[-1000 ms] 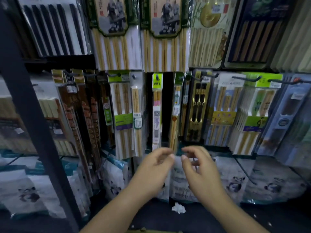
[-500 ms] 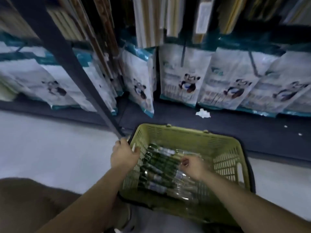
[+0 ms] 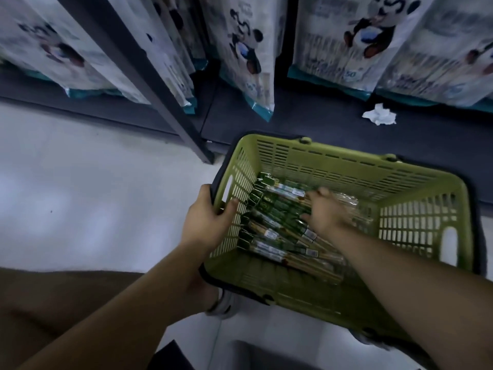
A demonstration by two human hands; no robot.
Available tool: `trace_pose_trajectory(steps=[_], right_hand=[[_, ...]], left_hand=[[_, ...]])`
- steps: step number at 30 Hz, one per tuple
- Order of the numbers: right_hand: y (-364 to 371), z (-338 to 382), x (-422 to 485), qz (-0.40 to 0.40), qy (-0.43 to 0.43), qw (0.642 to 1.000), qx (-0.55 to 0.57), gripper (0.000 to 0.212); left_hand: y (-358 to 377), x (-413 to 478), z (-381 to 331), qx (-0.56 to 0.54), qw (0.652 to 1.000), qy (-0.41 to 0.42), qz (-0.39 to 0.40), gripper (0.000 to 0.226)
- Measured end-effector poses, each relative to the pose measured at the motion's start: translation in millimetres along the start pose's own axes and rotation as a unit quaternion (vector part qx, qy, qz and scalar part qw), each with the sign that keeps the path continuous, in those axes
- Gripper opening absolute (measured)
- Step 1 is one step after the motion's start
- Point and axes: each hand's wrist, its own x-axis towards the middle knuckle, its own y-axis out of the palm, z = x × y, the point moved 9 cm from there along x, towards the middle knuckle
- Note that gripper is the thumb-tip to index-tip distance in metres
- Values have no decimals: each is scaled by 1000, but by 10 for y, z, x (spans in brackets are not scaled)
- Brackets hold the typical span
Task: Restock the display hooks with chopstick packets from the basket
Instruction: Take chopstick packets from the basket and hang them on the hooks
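A green plastic basket [image 3: 346,166] stands on the floor in front of the shelving. Several chopstick packets [image 3: 272,231] with green headers lie stacked in its bottom. My left hand [image 3: 206,222] grips the basket's left rim, thumb inside the wall. My right hand [image 3: 326,212] reaches into the basket and lies on top of the packets, fingers spread and blurred; whether it holds one cannot be told. The display hooks are out of view.
Panda-printed bags [image 3: 250,49] hang or stand along the dark bottom shelf [image 3: 306,124]. A dark shelf upright [image 3: 149,84] slants down to the floor left of the basket. A crumpled white paper [image 3: 378,117] lies on the shelf. Pale floor [image 3: 80,196] spreads to the left.
My view dropped from the hooks to the basket. My left hand took hold of the rim; my right hand has moved further in across the packets.
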Motion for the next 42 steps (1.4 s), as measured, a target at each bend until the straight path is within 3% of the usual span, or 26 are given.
trace_pose_trajectory(steps=[11, 15, 20, 24, 25, 27, 29, 31, 35, 36, 37, 39, 42], right_hand=[[-13, 89, 80, -28, -39, 997, -55, 26], [-39, 43, 104, 3, -29, 997, -66, 16], [-131, -96, 18, 11, -11, 1000, 7, 34], [-371, -39, -135, -4, -19, 996, 83, 20], [-445, -2, -187, -9, -30, 993, 117, 11], [-586, 133, -309, 0, -55, 980, 193, 28], [-733, 351, -459, 22, -78, 966, 245, 34], [-871, 656, -628, 49, -112, 951, 283, 28], [-1037, 1123, -862, 73, -161, 913, 368, 21], [-1043, 1174, -885, 78, -166, 904, 387, 22], [-1050, 1218, -914, 82, -169, 899, 396, 23], [-1024, 1255, -924, 86, -172, 891, 411, 26], [-894, 1245, -898, 107, -148, 879, 440, 18]], left_hand=[[-4, 37, -1, -4, 1000, -2, -6, 23], [3, 29, -10, -12, 1000, -2, -2, 22], [-13, 12, -26, -5, 1000, -3, -4, 25], [8, -12, -37, -9, 1000, -7, 20, 32], [-19, -28, -72, 17, 1000, 12, 10, 46], [-123, -91, -245, 98, 990, 89, -51, 65], [-162, -215, -510, 115, 974, 171, -97, 53], [-141, -283, -657, 72, 978, 172, -93, 32], [-27, -346, -755, 28, 993, 106, -47, 48], [23, -364, -751, -39, 996, 83, -17, 44], [61, -394, -755, -147, 988, 49, 14, 36], [195, -439, -762, -339, 938, -22, 73, 18], [302, -413, -767, -426, 896, -58, 112, 19]])
